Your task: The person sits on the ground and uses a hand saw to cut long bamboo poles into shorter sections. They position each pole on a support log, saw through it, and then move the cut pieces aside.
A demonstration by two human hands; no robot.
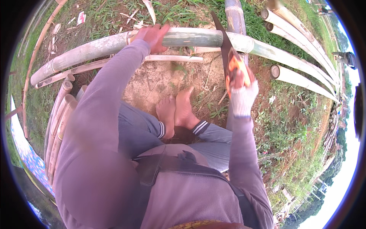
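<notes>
A long, thick bamboo pole (194, 37) lies crosswise in front of me. Bare, my left hand (153, 37) wraps over its top and presses on it left of the middle. My right hand (243, 89), in a white fingerless-looking glove, grips the orange handle of a hand saw (225, 45). The saw's dark blade crosses the pole with its tip pointing away from me. Whether the teeth have cut into the bamboo I cannot tell. Beneath the pole, close to the blade, runs another bamboo pole (235, 15) pointing away from me.
Several cut bamboo poles (293, 74) lie at the right, and more bamboo poles (59, 122) are stacked at the left. My bare feet (183, 108) rest on sawdust-covered ground just below the pole. A thin bamboo piece (173, 58) lies close behind it. Grass and chips surround the spot.
</notes>
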